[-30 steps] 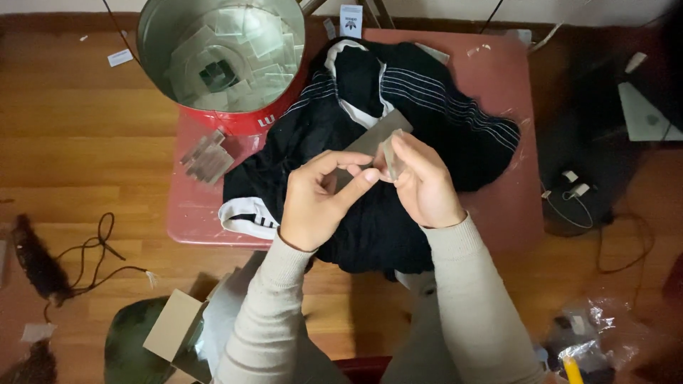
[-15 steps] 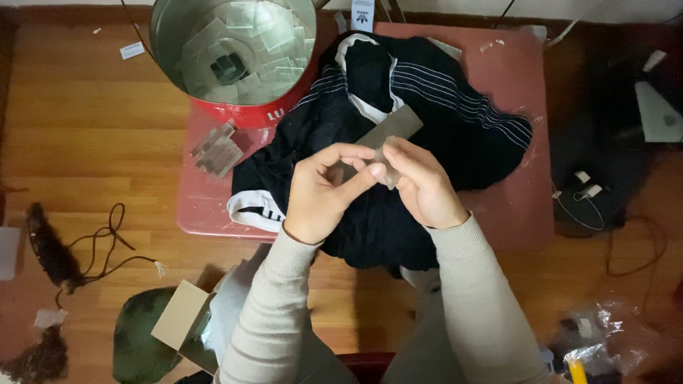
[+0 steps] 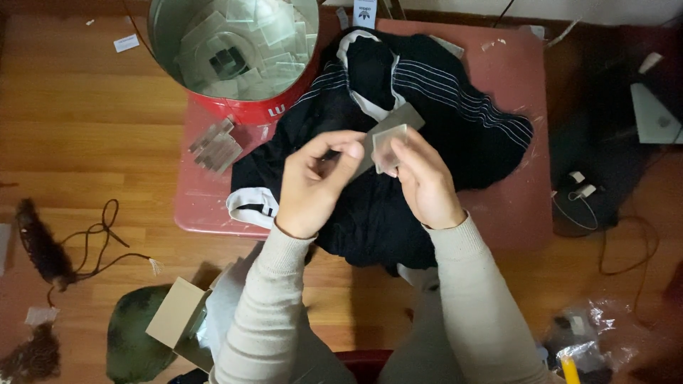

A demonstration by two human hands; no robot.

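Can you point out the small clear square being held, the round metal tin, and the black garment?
small clear square (image 3: 388, 148), head view, its flat face.
round metal tin (image 3: 242, 110), head view, its red outer wall.
black garment (image 3: 455, 121), head view, its striped part.

Shiny metal tin (image 3: 213, 92); black cloth jacket (image 3: 398, 142).

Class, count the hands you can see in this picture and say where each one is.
2. The left hand and the right hand are both above the black garment; the right hand holds a small clear packet. No others show.
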